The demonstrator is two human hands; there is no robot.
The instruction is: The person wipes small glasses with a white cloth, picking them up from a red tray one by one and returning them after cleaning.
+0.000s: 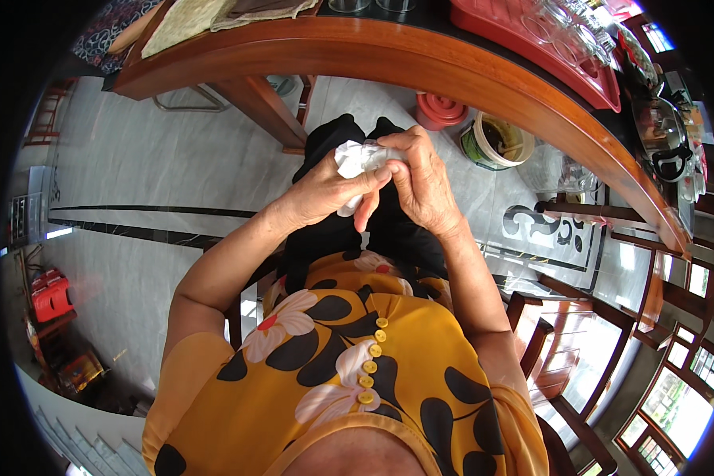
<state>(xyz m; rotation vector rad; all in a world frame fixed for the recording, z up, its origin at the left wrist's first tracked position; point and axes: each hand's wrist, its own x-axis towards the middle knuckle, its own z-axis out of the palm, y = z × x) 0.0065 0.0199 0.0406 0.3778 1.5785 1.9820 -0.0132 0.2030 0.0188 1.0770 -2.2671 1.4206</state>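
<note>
Over my lap, my left hand and my right hand come together around a crumpled white tissue or cloth. The left fingers close around it, and a piece of white hangs below them. My right fingertips grip its right end, where something clear or pale shows; I cannot tell what that is. The tips of both thumbs are close together in front of it. Beneath the hands are my black trousers.
A wooden table edge curves ahead, bearing a red tray of glasses and a glass kettle. Under it stand a red lidded bucket and an open bucket with dark liquid. A person's arm shows at the upper left.
</note>
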